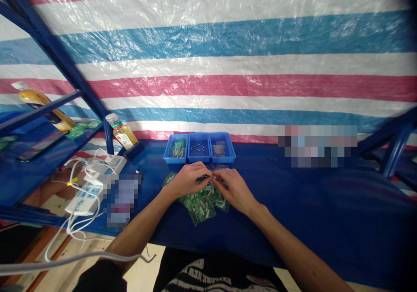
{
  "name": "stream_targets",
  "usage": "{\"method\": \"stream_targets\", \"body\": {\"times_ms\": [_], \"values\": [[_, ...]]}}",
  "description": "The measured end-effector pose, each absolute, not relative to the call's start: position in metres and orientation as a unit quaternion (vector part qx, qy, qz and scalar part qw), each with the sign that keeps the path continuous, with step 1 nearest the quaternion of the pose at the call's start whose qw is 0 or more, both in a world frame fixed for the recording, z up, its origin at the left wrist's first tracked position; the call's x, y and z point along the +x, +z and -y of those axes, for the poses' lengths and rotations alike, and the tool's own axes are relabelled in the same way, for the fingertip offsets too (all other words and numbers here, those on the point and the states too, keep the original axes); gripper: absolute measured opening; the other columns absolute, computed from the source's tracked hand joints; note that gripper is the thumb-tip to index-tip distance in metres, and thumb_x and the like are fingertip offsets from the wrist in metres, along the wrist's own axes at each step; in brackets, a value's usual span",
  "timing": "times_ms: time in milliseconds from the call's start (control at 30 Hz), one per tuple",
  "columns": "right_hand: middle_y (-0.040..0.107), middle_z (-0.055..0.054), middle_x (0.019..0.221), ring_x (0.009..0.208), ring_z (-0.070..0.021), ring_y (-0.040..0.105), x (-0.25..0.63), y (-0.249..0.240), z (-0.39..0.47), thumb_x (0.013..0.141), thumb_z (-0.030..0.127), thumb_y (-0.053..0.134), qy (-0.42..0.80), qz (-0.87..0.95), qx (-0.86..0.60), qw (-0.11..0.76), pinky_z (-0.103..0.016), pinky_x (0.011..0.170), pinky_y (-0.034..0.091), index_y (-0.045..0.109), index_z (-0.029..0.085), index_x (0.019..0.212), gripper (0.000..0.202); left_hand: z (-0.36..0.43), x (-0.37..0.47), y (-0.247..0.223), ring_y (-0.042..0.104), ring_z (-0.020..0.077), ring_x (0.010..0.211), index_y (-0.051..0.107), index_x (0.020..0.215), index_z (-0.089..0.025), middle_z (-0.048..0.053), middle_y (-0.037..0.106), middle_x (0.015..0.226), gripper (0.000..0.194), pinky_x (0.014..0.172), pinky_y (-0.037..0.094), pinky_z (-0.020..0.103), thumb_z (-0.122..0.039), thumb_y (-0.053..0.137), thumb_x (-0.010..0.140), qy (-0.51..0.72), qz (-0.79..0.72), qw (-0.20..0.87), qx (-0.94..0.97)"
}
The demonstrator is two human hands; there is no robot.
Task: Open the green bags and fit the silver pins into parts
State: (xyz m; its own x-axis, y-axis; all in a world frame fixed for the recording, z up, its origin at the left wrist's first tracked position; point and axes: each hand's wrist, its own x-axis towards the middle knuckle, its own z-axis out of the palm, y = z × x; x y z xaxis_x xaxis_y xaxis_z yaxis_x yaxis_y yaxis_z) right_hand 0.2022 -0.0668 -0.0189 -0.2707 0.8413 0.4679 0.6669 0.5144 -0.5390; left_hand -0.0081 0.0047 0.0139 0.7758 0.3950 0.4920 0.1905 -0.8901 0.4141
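Left hand (192, 180) and right hand (233, 188): thumbs and fingers nearly closed, tips near each other; cannot tell whether either pinches a small piece. Green packets (199, 207): heaped beneath the hands, short of the front edge of the blue tabletop (293, 209). Three blue bins (199, 159): in a row just beyond. Elbow room: broad at right; white power strip (81, 198) at left.
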Motion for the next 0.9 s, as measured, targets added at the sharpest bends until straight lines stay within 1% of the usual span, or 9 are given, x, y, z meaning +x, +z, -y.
{"method": "stream_targets", "body": {"times_ms": [167,300,400,667,900], "values": [[0.07,-0.005,0.093,0.089,-0.0234,0.063,0.2034,-0.0181,0.0667,0.103,0.022,0.056,0.108,0.797,-0.476,0.357,-0.037,0.08,0.042,0.065,0.022,0.105,0.009,-0.0035,-0.0065,0.016,0.066,0.0186,0.093,0.069,0.099,-0.016,0.009,0.072,0.094,0.013,0.086,0.055,0.032,-0.021,0.057,0.099,0.297,-0.158,0.189,0.923],[0.07,-0.004,0.09,0.086,-0.0222,0.062,0.204,-0.0166,0.0674,0.103,0.021,0.057,0.107,0.791,-0.475,0.37,-0.037,0.08,0.041,0.064,0.022,0.097,0.009,-0.0047,-0.0068,0.0161,0.065,0.0187,0.094,0.069,0.099,-0.016,0.009,0.072,0.095,0.013,0.088,0.054,0.033,-0.022,0.058,0.099,0.292,-0.165,0.189,0.923],[0.07,-0.003,0.089,0.084,-0.0218,0.062,0.2037,-0.0161,0.0683,0.103,0.021,0.057,0.107,0.786,-0.476,0.38,-0.037,0.081,0.041,0.063,0.022,0.095,0.01,-0.0061,-0.008,0.0155,0.065,0.019,0.093,0.069,0.101,-0.016,0.009,0.072,0.094,0.015,0.087,0.053,0.033,-0.024,0.057,0.1,0.29,-0.171,0.183,0.924],[0.07,-0.003,0.088,0.082,-0.0216,0.063,0.2037,-0.016,0.068,0.101,0.021,0.059,0.101,0.784,-0.474,0.388,-0.036,0.079,0.042,0.065,0.023,0.099,0.007,-0.0063,-0.0079,0.0142,0.065,0.0162,0.084,0.07,0.1,-0.016,0.007,0.073,0.091,0.017,0.079,0.051,0.028,-0.025,0.056,0.101,0.261,-0.183,0.157,0.935],[0.069,-0.003,0.088,0.083,-0.0219,0.064,0.2029,-0.0168,0.0678,0.099,0.019,0.06,0.098,0.786,-0.467,0.392,-0.036,0.079,0.042,0.064,0.023,0.101,0.006,-0.0062,-0.0087,0.0124,0.066,0.0163,0.086,0.07,0.099,-0.016,0.007,0.072,0.092,0.018,0.08,0.051,0.028,-0.025,0.055,0.101,0.233,-0.19,0.152,0.942]]}}
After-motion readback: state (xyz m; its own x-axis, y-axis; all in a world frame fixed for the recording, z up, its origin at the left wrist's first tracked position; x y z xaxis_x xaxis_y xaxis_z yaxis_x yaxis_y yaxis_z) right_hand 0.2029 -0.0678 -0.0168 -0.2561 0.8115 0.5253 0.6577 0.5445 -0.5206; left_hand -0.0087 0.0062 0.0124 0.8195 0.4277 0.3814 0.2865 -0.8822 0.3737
